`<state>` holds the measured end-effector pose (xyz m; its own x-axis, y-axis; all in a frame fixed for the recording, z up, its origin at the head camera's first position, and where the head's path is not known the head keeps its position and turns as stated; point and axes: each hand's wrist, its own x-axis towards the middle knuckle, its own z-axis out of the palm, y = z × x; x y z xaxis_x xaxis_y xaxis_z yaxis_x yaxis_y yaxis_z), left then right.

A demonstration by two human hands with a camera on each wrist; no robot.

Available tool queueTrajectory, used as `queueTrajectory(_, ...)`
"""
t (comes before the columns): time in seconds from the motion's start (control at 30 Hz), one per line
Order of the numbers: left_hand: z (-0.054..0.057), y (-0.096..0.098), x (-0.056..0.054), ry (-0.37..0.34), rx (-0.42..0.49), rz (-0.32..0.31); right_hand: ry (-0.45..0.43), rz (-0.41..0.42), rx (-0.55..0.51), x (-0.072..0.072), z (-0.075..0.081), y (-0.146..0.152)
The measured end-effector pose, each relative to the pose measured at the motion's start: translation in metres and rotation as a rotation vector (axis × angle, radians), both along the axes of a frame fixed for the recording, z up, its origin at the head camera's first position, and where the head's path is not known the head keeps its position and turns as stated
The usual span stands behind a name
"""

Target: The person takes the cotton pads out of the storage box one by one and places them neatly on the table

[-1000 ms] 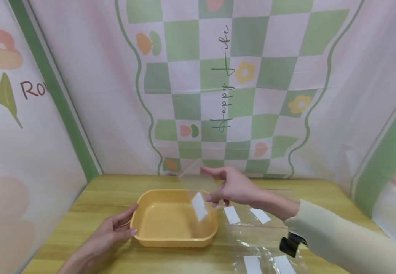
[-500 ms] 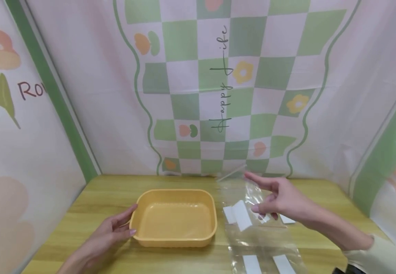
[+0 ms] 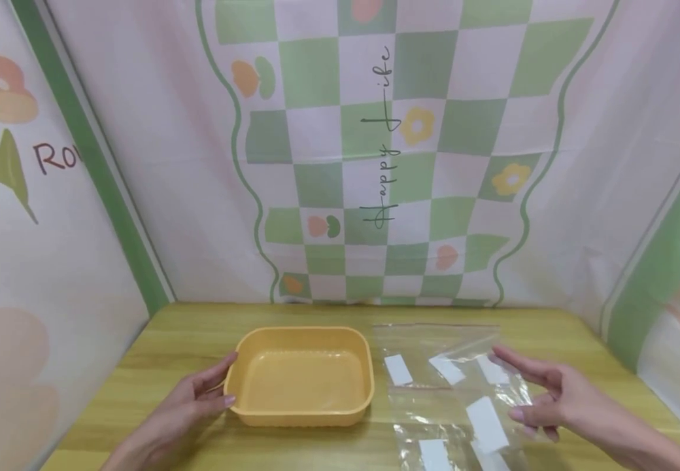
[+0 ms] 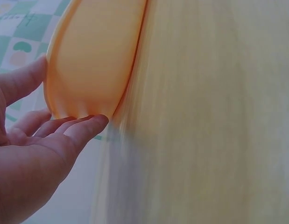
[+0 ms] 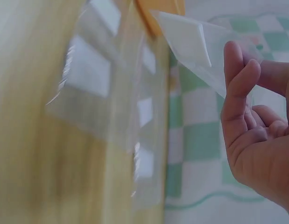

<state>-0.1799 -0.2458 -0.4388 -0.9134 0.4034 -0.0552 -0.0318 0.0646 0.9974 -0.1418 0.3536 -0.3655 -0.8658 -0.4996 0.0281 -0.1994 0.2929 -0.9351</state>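
My left hand (image 3: 189,396) grips the left end of a yellow plastic tray (image 3: 299,418), which sits upright on the table with nothing in it. In the left wrist view, thumb and fingers (image 4: 86,130) lie on different sides of the tray end. On the right, my right hand (image 3: 558,399) pinches a clear zip bag (image 3: 519,386) with a white label (image 3: 487,424) by its side edge. The right wrist view shows this bag (image 5: 191,42) hanging from the thumb and fingertips, above the flat bags.
Several clear bags with white labels (image 3: 399,370) lie flat in two rows right of the tray, on the wood-grain table (image 3: 199,320). A printed curtain (image 3: 316,131) with green checks hangs right behind the table's far edge.
My right hand has carried the clear bag from over the tray to the right, then nearer and lower, over the bags on the table. My left hand has stayed at the tray.
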Motion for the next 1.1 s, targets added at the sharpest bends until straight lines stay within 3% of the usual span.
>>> queueTrajectory(0.23,0.000,0.001,0.000,-0.003,0.006,0.003,-0.077,0.069,-0.068,0.009,-0.025,0.044)
queueTrajectory(0.43,0.000,0.000,0.000,0.010,0.013,-0.006,-0.315,0.213,-0.261,0.010,-0.046,0.073)
queueTrajectory(0.57,0.000,-0.001,0.000,0.036,0.027,-0.022,-0.373,0.199,-0.261,0.010,-0.062,0.090)
queueTrajectory(0.7,-0.001,0.000,0.000,0.017,0.015,-0.006,-0.309,0.121,-0.142,0.009,-0.079,0.109)
queueTrajectory(0.8,-0.002,0.000,-0.001,0.005,0.002,0.001,-0.184,0.103,-0.052,0.008,-0.090,0.118)
queueTrajectory(0.93,-0.001,0.000,-0.001,0.006,0.001,-0.001,-0.080,0.101,-0.025,0.008,-0.101,0.124)
queueTrajectory(1.1,-0.001,0.000,0.000,0.004,0.007,0.001,-0.151,0.088,-0.069,0.010,-0.103,0.125)
